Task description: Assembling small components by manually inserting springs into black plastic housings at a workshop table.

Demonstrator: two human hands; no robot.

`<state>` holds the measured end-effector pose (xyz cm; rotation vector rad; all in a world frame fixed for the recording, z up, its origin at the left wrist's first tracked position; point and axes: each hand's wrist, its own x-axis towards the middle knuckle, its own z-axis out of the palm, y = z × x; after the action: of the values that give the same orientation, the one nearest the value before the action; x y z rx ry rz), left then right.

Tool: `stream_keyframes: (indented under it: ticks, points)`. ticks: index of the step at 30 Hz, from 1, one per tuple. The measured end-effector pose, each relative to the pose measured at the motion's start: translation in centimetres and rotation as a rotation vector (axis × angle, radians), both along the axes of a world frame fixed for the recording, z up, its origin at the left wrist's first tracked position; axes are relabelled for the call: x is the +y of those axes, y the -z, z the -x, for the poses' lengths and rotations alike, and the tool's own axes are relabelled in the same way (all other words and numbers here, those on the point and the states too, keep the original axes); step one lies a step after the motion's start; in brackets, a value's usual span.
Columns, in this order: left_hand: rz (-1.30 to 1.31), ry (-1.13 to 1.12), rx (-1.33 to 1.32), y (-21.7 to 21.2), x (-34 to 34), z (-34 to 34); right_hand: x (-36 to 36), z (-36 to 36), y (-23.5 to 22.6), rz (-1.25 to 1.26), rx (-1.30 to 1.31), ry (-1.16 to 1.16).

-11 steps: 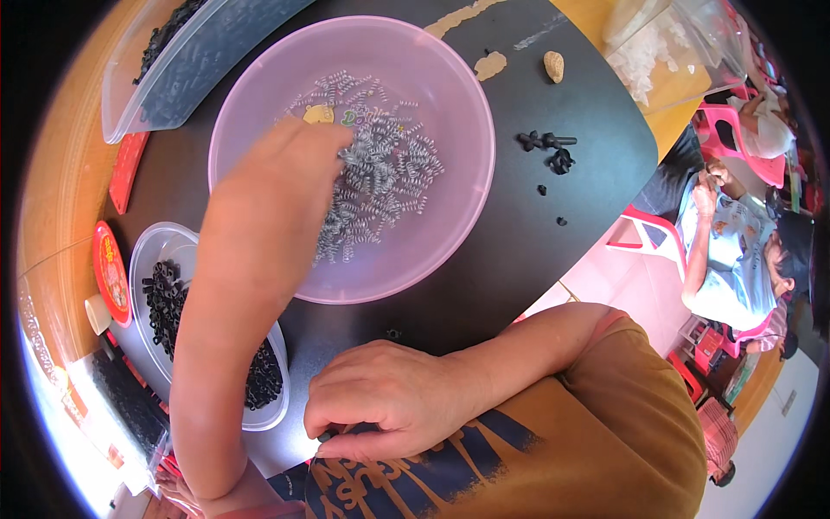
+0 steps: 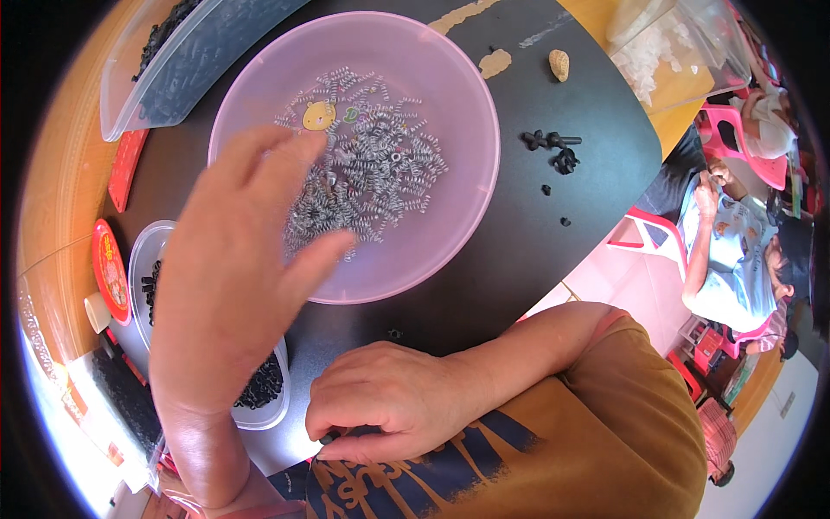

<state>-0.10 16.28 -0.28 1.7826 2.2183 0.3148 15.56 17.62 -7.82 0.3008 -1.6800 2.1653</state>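
Small metal springs [image 2: 372,177] lie heaped in a pink translucent bowl [image 2: 467,112] in the upper middle of the frame, on a black tabletop [image 2: 553,225]. Nearest, at the lower middle, the right hand [image 2: 393,411] rests knuckles up at the table's edge, fingers curled in, pinching a small dark part [image 2: 328,438] between thumb and fingertips; what the part is cannot be told. Just left of it, the left hand [image 2: 238,272] is spread open with loose fingers, its fingertips over the bowl's near left side above the springs; whether it touches them cannot be told. Under that hand, at the left, a clear oval tub [image 2: 259,406] holds small black parts. Beyond the bowl, at the upper left, stands a clear rectangular container [image 2: 186,65] with more dark pieces. To the bowl's right, a few loose black pieces [image 2: 558,147] lie on the tabletop. At the far right edge another person [image 2: 726,259] sits on a pink chair.
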Motion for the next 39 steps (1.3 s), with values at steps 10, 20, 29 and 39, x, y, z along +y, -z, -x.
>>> stream_keyframes:
  ticks: [10, 20, 29, 39]
  points:
    - [0.056, -0.085, -0.018, 1.5, 0.1, -0.4, -0.2, -0.1, -0.3, 0.019, -0.007, -0.035]
    - [-0.182, 0.055, -0.105, 1.7, 1.5, -1.1, 0.1, -0.1, -0.2, 0.002, -0.013, -0.031]
    - [-0.076, 0.112, -0.032, 3.5, 2.4, -0.9, 0.0, 0.0, -0.1, 0.005, -0.028, -0.031]
    - [-0.267, -0.111, -0.213, 0.4, 0.1, -1.4, 0.2, -0.2, 0.2, 0.003, -0.013, -0.005]
